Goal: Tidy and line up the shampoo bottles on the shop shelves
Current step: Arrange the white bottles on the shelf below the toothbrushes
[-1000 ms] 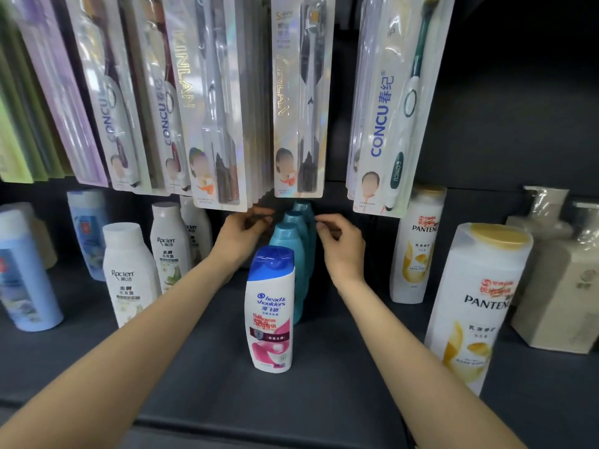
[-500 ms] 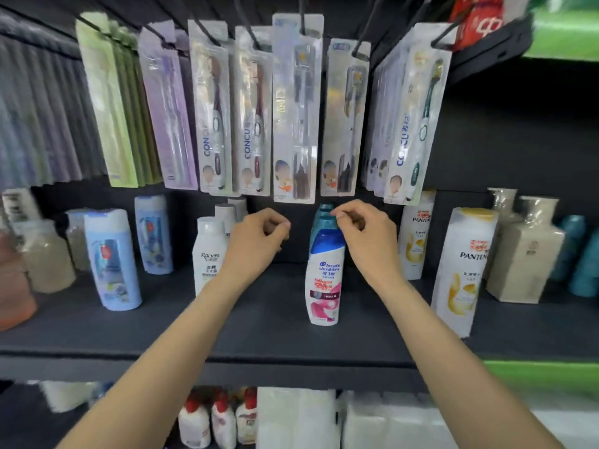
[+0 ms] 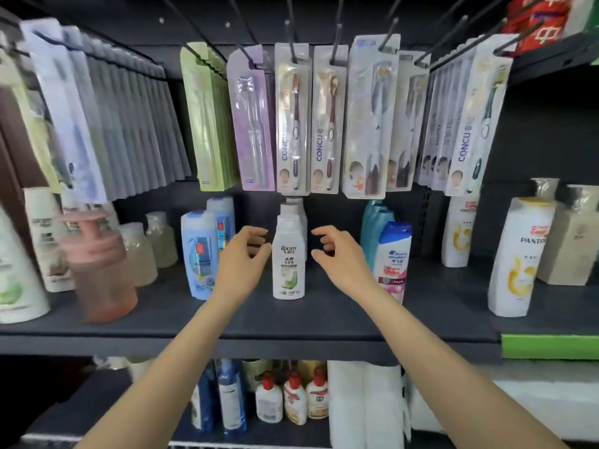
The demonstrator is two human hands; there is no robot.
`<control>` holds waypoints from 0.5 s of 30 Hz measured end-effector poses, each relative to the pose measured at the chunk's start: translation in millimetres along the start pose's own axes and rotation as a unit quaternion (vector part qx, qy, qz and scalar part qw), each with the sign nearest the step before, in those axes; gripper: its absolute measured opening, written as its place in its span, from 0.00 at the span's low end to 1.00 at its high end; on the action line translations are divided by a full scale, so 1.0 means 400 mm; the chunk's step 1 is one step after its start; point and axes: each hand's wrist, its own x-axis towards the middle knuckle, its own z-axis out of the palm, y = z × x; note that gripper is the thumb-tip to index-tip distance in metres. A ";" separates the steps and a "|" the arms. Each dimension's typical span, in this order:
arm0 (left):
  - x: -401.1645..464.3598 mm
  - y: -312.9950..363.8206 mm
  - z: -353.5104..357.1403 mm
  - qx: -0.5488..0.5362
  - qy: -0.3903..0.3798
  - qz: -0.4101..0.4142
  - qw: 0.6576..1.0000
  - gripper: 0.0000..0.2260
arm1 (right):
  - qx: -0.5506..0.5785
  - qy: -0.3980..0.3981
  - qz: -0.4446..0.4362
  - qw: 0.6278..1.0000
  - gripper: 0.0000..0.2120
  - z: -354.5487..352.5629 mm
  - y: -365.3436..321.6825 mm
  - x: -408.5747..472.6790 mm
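Here, empty half-curled left grip (image 3: 247,254) and right grip (image 3: 337,251) flanking upright "Rocien" bottle (image 3: 288,257).

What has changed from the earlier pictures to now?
Both hands left the teal bottles behind the Head & Shoulders bottle and moved left. The left hand and right hand now flank the white Racien bottle, fingers curled, apparently not touching. The Head & Shoulders bottle stays upright.
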 end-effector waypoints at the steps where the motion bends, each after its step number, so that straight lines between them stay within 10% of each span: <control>1: 0.009 -0.010 -0.001 0.004 -0.013 -0.002 1.000 0.12 | 0.001 -0.006 -0.002 1.000 0.20 0.014 0.000 0.011; 15: 0.087 -0.113 0.009 -0.051 -0.211 0.009 0.976 0.23 | 0.125 -0.007 -0.010 0.992 0.26 0.130 0.016 0.124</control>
